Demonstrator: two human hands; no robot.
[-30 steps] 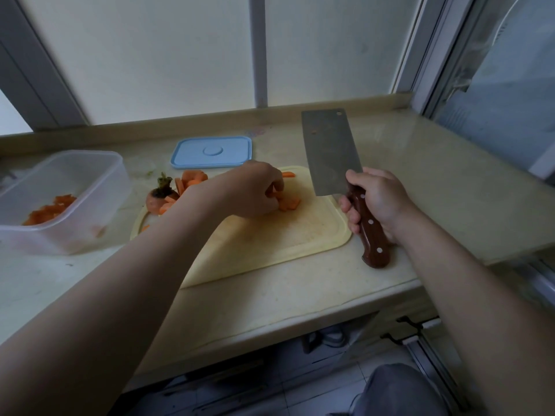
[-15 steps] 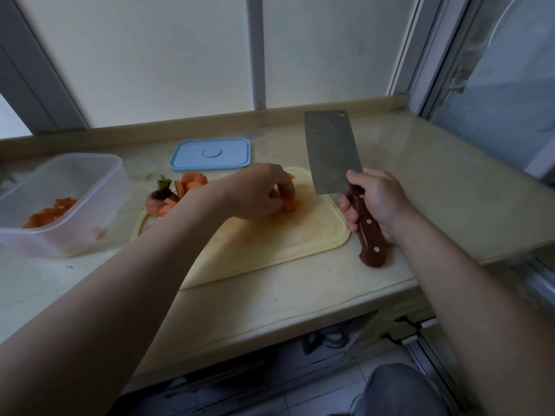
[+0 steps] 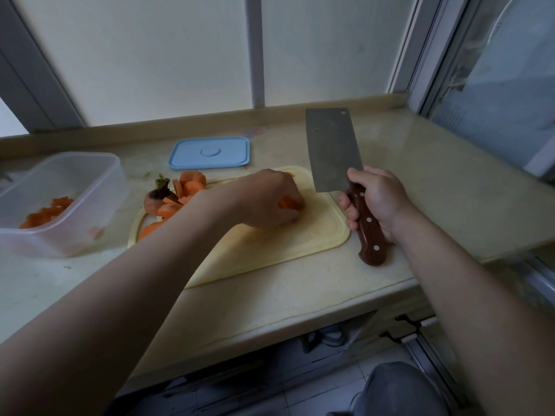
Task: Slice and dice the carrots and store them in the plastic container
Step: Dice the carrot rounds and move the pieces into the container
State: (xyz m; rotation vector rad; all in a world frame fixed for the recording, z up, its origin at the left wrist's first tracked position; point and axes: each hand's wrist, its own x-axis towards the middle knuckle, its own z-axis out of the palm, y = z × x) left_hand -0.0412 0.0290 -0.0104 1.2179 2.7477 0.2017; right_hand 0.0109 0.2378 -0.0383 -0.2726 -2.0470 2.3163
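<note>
A pale yellow cutting board [image 3: 303, 244] lies on the counter. My left hand [image 3: 267, 199] is curled over the board's middle and grips orange carrot pieces [image 3: 286, 203]. Sliced carrot rounds [image 3: 189, 187] and a carrot top with its stem [image 3: 157, 195] lie at the board's far left corner. My right hand [image 3: 380, 201] holds a cleaver [image 3: 332, 151] by its brown wooden handle, blade raised beside the board's right edge. A clear plastic container [image 3: 60, 202] at the left holds cut carrot [image 3: 45, 216].
The container's blue lid [image 3: 210, 153] lies flat behind the board near the window sill. The counter's front edge [image 3: 270, 322] runs below the board, with floor and a grey-clad knee [image 3: 399, 391] beneath it. Window frames enclose the back and right side.
My left hand has closed further round the carrot pieces on the board, hiding most of them. The cleaver and my right hand have stayed nearly still.
</note>
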